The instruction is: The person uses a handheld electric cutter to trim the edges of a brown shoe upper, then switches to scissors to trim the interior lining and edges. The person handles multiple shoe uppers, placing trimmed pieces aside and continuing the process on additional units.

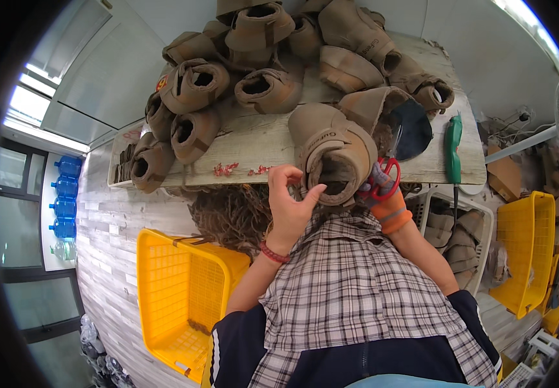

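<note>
A brown bell-shaped fabric boot [341, 139], like a horse's bell boot, sits at the table's front edge with its round opening towards me. My left hand [290, 202] is bare, its thumb reaching to the left rim of that opening and its bent fingers apart from the thumb, beside the boot's side. On the boot's right, my right hand [388, 205], in an orange and grey glove, grips red-handled scissors [392, 176]. Its fingers rest close against the boot; the scissor blades point away from me beside a dark rounded piece [415, 132].
Several similar boots [268, 90] are heaped across the back of the table [241, 155]. Red scraps [226, 169] lie near its edge. A green corded tool [453, 149] lies right. Yellow baskets [153, 297] and a white crate [486, 249] of brown pieces stand below. Brown strips [228, 216] hang underneath.
</note>
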